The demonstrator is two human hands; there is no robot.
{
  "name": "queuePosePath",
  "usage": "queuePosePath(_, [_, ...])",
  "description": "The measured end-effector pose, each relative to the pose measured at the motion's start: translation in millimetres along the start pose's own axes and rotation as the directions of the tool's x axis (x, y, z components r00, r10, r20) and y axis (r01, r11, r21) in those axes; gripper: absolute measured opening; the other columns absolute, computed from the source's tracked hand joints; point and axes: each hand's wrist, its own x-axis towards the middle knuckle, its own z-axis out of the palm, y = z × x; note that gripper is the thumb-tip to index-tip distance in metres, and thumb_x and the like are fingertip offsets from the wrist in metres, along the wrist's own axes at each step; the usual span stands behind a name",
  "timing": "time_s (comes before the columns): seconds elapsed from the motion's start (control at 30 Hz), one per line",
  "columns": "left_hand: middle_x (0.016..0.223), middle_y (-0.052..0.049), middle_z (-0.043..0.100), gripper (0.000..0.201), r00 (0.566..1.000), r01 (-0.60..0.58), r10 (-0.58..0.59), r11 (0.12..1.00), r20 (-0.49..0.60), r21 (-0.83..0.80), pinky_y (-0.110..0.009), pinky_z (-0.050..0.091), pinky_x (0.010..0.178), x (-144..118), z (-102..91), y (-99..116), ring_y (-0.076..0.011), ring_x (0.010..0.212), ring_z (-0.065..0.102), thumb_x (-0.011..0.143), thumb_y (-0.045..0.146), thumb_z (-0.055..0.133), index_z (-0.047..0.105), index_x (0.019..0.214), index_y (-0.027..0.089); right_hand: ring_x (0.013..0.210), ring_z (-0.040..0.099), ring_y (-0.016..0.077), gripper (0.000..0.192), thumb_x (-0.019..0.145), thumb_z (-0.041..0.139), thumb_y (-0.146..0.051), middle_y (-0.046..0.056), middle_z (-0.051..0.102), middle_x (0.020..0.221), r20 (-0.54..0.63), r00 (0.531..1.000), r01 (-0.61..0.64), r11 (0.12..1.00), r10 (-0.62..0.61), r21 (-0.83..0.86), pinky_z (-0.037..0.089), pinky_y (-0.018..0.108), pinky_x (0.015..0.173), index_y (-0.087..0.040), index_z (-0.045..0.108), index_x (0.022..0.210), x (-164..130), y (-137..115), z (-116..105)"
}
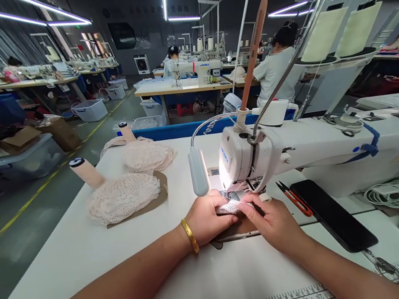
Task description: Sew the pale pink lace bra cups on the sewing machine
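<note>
Both hands pinch a small lace piece (232,207) under the sewing machine (299,153) head: left hand (207,218) flat beside it, right hand (272,219) gripping its edge. Two lace stacks (123,197) lie toward the worktop's (86,250) far left corner.

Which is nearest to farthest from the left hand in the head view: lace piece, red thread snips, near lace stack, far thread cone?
1. lace piece: under the left hand fingers, at the needle.
2. red thread snips: to the right, beyond the right hand.
3. near lace stack: to the left, on brown card.
4. far thread cone: back left, by the table edge.
</note>
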Motion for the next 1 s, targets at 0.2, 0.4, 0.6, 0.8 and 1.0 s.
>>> queuePosePath(0.2, [0.074, 0.001, 0.055, 0.03, 0.992, -0.127, 0.127, 0.992, -0.002, -0.012, -0.023, 0.045, 0.06, -9, -0.9, 3, -0.0113, 0.066, 0.053, 0.085, 0.028, 0.067, 0.058, 0.058, 0.017, 0.075, 0.066, 0.0188, 0.031, 0.111, 0.041, -0.036, 0.001, 0.072, 0.08, 0.12, 0.987, 0.116, 0.99, -0.107, -0.074, 0.049, 0.03, 0.07, -0.025, 0.064, 0.093, -3, 2, -4])
queuePosePath(0.4, [0.087, -0.003, 0.072, 0.017, 0.878, -0.458, 0.477, 0.803, 0.05, 0.381, -0.036, 0.045, 0.077, -32, 4.0, 2, -0.0184, 0.082, 0.063, 0.092, 0.015, 0.063, 0.073, 0.079, 0.02, 0.078, 0.061, 0.0171, 0.026, 0.111, 0.045, -0.026, 0.0, 0.069, 0.082, 0.351, 0.876, 0.384, 0.919, -0.33, -0.093, 0.043, 0.032, 0.074, -0.022, 0.06, 0.09, -8, 5, -12])
queuePosePath(0.6, [0.089, -0.001, 0.075, 0.021, 0.862, -0.47, 0.507, 0.784, 0.019, 0.405, -0.036, 0.043, 0.076, -37, 7.4, 6, -0.0172, 0.079, 0.063, 0.096, 0.012, 0.057, 0.074, 0.085, 0.02, 0.078, 0.063, 0.0173, 0.024, 0.111, 0.046, -0.025, 0.0, 0.069, 0.083, 0.355, 0.885, 0.358, 0.928, -0.301, -0.106, 0.04, 0.032, 0.074, -0.022, 0.059, 0.09, -9, 6, -13])
queuePosePath(0.8, [0.089, -0.003, 0.076, 0.024, 0.861, -0.454, 0.508, 0.766, 0.004, 0.456, -0.036, 0.043, 0.073, -29, 6.2, 1, -0.0187, 0.079, 0.063, 0.091, 0.008, 0.055, 0.075, 0.086, 0.02, 0.076, 0.064, 0.0181, 0.024, 0.11, 0.045, -0.021, 0.0, 0.069, 0.079, 0.31, 0.89, 0.401, 0.898, -0.335, -0.179, 0.042, 0.031, 0.072, -0.022, 0.06, 0.092, -6, 11, -8])
queuePosePath(1.0, [0.09, -0.003, 0.075, 0.02, 0.885, -0.42, 0.464, 0.765, 0.034, 0.488, -0.035, 0.043, 0.071, -19, 2.7, -5, -0.0204, 0.081, 0.065, 0.091, 0.013, 0.061, 0.078, 0.091, 0.022, 0.077, 0.067, 0.0188, 0.025, 0.111, 0.041, -0.021, 0.003, 0.072, 0.085, 0.261, 0.898, 0.417, 0.872, -0.353, -0.255, 0.044, 0.031, 0.071, -0.021, 0.06, 0.094, -2, 21, 0])
